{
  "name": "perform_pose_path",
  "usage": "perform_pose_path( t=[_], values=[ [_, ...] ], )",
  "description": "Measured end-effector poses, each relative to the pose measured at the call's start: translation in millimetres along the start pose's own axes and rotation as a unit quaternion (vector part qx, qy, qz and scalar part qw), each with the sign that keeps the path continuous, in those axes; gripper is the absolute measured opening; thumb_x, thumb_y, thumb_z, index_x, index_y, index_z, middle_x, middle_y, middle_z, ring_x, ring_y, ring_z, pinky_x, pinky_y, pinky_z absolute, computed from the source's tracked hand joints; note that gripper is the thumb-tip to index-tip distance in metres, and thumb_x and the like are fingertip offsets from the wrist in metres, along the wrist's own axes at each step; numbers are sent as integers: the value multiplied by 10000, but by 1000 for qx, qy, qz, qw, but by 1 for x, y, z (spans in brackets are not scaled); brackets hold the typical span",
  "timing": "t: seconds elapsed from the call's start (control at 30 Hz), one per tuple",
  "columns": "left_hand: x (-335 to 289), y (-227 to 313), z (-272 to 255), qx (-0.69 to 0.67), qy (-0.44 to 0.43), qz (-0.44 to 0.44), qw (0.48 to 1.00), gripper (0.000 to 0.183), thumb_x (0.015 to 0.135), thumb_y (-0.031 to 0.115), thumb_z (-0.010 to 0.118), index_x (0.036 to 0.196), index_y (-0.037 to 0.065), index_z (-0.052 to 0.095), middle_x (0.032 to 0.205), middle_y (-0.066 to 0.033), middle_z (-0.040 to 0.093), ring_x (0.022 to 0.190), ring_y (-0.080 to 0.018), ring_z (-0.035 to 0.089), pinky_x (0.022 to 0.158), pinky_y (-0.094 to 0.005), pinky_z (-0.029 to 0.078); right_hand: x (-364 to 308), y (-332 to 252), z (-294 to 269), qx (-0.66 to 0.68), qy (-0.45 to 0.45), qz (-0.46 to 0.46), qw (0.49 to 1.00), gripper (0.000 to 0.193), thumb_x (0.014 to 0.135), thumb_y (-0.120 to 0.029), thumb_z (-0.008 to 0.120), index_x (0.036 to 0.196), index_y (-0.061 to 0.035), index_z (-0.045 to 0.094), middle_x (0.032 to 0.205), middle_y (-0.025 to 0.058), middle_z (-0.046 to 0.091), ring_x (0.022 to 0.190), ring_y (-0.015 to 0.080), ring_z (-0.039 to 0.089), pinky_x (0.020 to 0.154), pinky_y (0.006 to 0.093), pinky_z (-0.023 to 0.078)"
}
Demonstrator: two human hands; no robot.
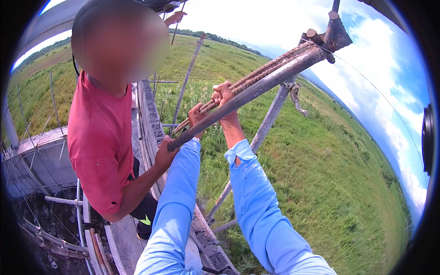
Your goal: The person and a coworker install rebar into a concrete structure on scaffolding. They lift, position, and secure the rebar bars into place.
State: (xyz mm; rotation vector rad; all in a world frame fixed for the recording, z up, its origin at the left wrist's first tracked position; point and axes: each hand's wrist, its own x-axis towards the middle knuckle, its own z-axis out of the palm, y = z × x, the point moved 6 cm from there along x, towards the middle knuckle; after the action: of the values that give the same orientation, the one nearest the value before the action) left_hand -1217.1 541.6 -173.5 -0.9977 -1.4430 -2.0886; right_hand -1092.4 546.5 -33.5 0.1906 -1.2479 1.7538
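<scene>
Both my hands are closed round a bundle of ribbed steel rebar (263,75) that slants up to the right. My left hand (196,115) grips it near its lower end. Farther up the bundle is my right hand (223,95), its wrist passing behind a thick metal pipe (270,85). That pipe runs alongside the rebar, on the near side of my hands. At the pipe's lower end, a co-worker's hand (165,155) is wrapped round it. The upper ends of rebar and pipe meet a dark bracket (337,39) with cut round ends.
A co-worker in a red shirt (103,137) stands close on my left. An upright pipe (270,119) props the raised end. A narrow concrete wall (149,114) drops to grass on the right. Rods and pipes lie at lower left; another person's hand (176,17) holds a rod.
</scene>
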Motion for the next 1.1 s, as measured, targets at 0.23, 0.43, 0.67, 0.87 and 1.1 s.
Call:
perform_pose_path(
  t=[0.23, 0.43, 0.67, 0.87, 1.1],
  values=[
    [10, -11, -2, 128, 34, 123, 984, 294, 828, 274, 801, 798, 50, 612, 663, -124, 580, 687, -89, 538, 596, -377, 455, 16, -5, 10, 1, -38, -34, 999, 199, 870, 13, 667, 681, -45, 659, 662, -9, 572, 545, 68, 527, 489, 235, 362],
    [21, -40, 4, 114, -37, 58, 991, 243, 879, 239, 763, 815, 45, 631, 749, -160, 643, 678, -300, 620, 621, -443, 480, 20, -2, 12, -12, -27, 6, 1000, 309, 899, 40, 607, 768, -161, 412, 650, -56, 373, 467, 60, 328, 438, 236, 300],
    [17, -2, 2, 121, -50, 100, 986, 211, 928, 198, 679, 783, 69, 597, 764, -177, 631, 714, -403, 629, 610, -464, 475, 20, -3, 5, 20, -8, 14, 1000, 238, 886, 32, 654, 701, -86, 562, 669, -8, 533, 490, 63, 472, 441, 221, 338],
    [29, 5, 0, 13, -40, 41, 998, 215, 910, 193, 695, 798, 53, 577, 718, -171, 584, 646, -267, 593, 589, -410, 447, 19, -6, 12, 12, -22, 31, 999, 285, 878, 42, 619, 765, -156, 448, 673, -38, 409, 493, 66, 356, 472, 237, 318],
    [34, 0, 25, -16, -69, 17, 997, 344, 839, 225, 741, 729, 55, 463, 633, -169, 462, 579, -204, 458, 555, -408, 393, 21, -16, 6, -41, -43, -53, 997, 317, 884, 42, 623, 724, -137, 416, 730, -37, 393, 583, 70, 376, 539, 233, 336]
  ],
)
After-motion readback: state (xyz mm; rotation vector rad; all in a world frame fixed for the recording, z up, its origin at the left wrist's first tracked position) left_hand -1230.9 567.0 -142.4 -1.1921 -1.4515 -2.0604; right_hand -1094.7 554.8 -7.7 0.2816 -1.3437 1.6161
